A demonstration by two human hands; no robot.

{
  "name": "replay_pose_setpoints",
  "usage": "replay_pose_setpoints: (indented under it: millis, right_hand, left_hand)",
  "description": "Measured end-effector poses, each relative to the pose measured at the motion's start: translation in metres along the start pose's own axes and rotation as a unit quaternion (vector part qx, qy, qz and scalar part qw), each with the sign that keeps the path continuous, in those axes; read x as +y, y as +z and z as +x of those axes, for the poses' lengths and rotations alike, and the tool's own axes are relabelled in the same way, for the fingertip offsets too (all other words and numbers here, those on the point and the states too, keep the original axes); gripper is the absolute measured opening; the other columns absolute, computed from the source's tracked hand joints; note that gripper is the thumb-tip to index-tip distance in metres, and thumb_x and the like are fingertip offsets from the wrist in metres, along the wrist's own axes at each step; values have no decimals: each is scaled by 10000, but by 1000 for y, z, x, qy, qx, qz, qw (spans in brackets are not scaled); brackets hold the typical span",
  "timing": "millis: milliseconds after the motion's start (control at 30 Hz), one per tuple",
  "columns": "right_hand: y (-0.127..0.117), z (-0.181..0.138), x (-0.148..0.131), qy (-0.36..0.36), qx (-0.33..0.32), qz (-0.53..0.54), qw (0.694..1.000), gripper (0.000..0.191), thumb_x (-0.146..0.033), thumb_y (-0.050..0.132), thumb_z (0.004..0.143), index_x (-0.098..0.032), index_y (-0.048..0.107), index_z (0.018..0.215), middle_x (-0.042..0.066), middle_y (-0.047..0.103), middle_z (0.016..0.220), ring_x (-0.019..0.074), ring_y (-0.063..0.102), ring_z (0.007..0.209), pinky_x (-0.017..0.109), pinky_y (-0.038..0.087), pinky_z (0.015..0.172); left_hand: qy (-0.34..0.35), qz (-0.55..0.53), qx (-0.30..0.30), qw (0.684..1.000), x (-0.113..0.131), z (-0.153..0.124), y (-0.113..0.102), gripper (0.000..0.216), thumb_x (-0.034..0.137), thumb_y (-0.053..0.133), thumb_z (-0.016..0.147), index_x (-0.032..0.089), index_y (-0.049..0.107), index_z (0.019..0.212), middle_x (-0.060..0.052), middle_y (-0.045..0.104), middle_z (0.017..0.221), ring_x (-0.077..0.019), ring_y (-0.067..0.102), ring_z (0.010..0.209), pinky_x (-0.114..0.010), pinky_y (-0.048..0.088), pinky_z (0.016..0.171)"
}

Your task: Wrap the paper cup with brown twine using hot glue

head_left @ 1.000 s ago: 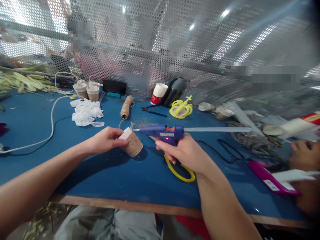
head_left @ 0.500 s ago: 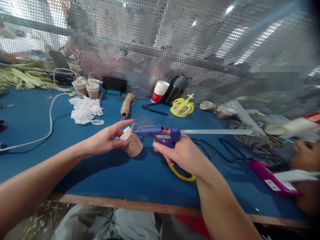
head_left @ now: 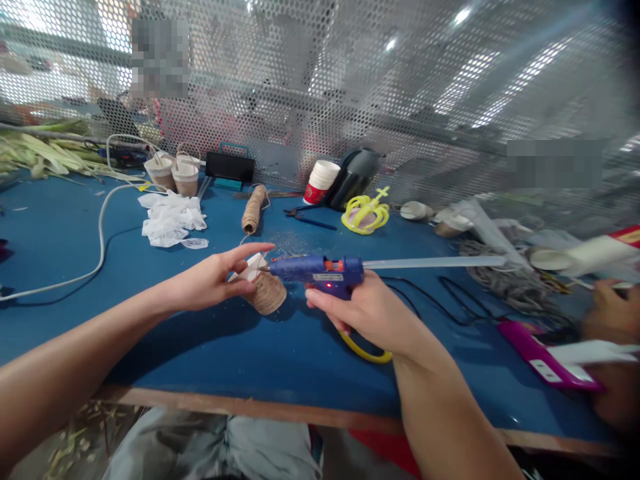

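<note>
My left hand (head_left: 215, 279) is closed on a small paper cup (head_left: 269, 293) wrapped in brown twine. The cup lies tilted, its white rim toward my palm, and my index finger stretches out above it. In my right hand (head_left: 367, 307) is a blue hot glue gun (head_left: 320, 270) with a red light lit and a long clear glue stick out of its back. Its nozzle is at the cup's rim; whether it touches I cannot tell. Yellow-handled scissors (head_left: 367, 350) lie partly hidden under my right hand. A twine roll (head_left: 254, 210) lies behind the cup.
White gloves (head_left: 173, 217) and two twine-wrapped cups (head_left: 186, 179) stand at left. Pliers (head_left: 310, 219), stacked paper cups (head_left: 323, 181) and a yellow crown-shaped piece (head_left: 365, 213) are farther back. At right are a purple glue gun (head_left: 545, 357) and another person's hand (head_left: 613, 307).
The glue gun's nozzle has shifted slightly down and left against the cup's rim. My left index finger has moved a little to the right.
</note>
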State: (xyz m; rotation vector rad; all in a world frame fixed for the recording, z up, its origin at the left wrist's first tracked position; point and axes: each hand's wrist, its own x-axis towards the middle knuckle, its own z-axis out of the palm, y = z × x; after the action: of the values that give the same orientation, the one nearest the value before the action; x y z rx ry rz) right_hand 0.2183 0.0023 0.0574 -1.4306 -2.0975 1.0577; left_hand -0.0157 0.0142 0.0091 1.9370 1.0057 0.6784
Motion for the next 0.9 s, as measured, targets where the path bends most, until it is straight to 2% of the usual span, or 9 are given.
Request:
replay_pose_setpoints:
  millis: [233,367,600,900]
  right_hand:
    - [0,-1,0,9,5,-8,1000,222,-356,563,746,-157,567,647,-56,467,364,84,444,345,209,390,394]
    - [-1,-2,0,7,-3,-16,1000,243,-370,554,752,-158,567,634,-54,470,364,85,445,340,210,386,390]
    - [-2,-3,-1,-3,5,-46,999,249,-363,549,763,-161,585,623,-51,478,357,95,464,346,218,399,405]
    - [0,-4,0,-43,3,-108,993,277,-333,532,792,-183,564,562,-48,491,373,97,481,373,220,409,452]
  left_hand:
    - [2,35,-7,999,5,0,-1,487,232,479,823,215,361,1294,-16,617,872,-131,562,773,-253,441,729]
    - [-9,53,2,999,5,0,-1,402,246,495,807,178,429,1197,-18,622,836,-142,578,758,-265,447,717]
    - [-13,23,2,1000,1,1,0,360,254,523,786,179,400,1116,-10,642,829,-138,583,732,-250,444,677]
    - [-18,44,0,999,2,2,-1,364,269,531,776,168,399,1100,-5,655,784,-149,583,719,-263,435,679]
